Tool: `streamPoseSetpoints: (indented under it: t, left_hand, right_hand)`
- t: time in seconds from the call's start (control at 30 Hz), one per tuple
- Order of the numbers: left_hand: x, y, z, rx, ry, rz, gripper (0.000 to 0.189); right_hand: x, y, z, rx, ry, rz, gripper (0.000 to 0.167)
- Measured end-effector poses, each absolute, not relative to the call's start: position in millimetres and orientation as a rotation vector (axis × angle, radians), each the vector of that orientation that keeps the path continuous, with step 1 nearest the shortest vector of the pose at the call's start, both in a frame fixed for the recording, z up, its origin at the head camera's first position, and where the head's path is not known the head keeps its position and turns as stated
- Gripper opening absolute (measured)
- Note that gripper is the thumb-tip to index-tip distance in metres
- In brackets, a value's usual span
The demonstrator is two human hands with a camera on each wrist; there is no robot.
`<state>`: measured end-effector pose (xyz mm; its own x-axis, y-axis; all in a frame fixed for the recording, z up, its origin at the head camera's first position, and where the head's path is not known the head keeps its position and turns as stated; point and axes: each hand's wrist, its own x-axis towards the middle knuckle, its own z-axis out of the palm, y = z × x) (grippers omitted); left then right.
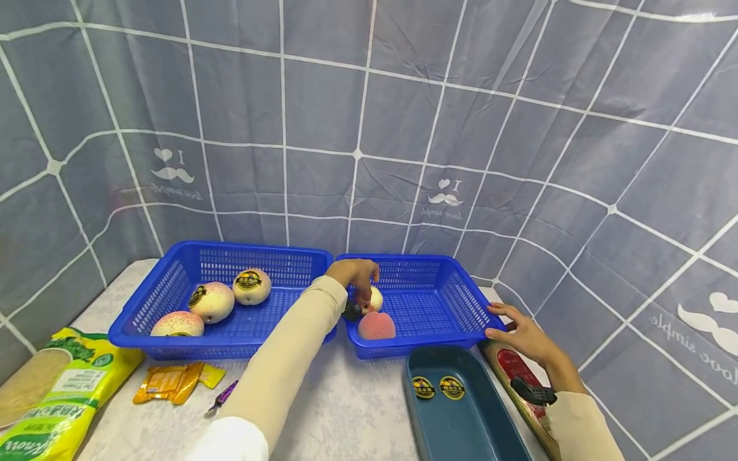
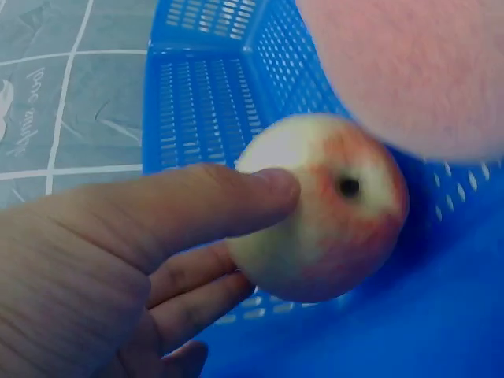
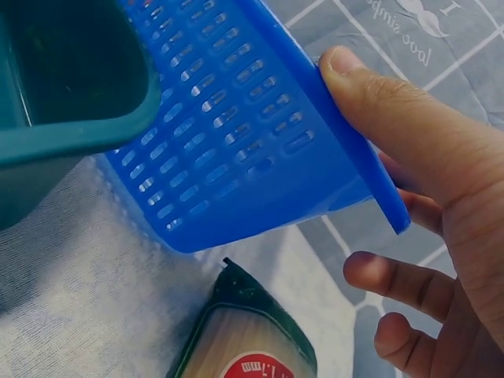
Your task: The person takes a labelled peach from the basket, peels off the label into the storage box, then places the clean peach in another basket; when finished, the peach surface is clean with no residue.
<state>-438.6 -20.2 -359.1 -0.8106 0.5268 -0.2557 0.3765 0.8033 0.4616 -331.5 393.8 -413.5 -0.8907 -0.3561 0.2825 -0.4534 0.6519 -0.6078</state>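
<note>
Over the left end of the right blue basket [image 1: 438,314], my left hand [image 1: 356,275] reaches down and holds a pale yellow and red peach [image 2: 323,213] between thumb and fingers. The peach's dark stem hollow faces the left wrist camera. Close beside it in the basket lies a fuzzy pink peach [image 1: 377,326]. My right hand [image 1: 527,336] grips the same basket's right rim, with the thumb on top of the rim and other fingers below and outside it, as the right wrist view shows.
Another blue basket [image 1: 190,352] on the left holds several stickered peaches [image 1: 252,286]. A teal tray [image 1: 461,416] stands in front, beside a noodle pack [image 1: 513,371]. At left lie a yellow Knorr bag [image 1: 75,397], orange packets [image 1: 170,382] and a purple-wrapped candy [image 1: 223,397].
</note>
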Motion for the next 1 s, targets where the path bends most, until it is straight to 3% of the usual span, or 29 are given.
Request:
streamPoseSetpoints:
  t: [0.1,0.33,0.6,0.77,1.0]
  left_hand:
    - [-437,-22,-354,0.73,2.674,0.444,0.059]
    - [-423,-50,-325,0.958,2.736,0.551,0.046]
    - [-350,-159,-310,1.13,2.849,0.999,0.044]
    - [-279,-265,-345,0.96,3.185,1.055,0.046]
    - [-215,-376,-388,0.366,3.324,1.085,0.074]
  right_hand:
    - [-331,395,-413,0.673,-2.733,1.05,0.052]
    - [-330,391,-411,0.661,-2.754,1.073,0.052]
    - [-330,388,-409,0.656,-2.771,1.063,0.056]
    - [-328,374,-386,0.714,-2.818,0.88,0.075]
    - [-361,297,-340,0.93,-2.632,0.772,0.082]
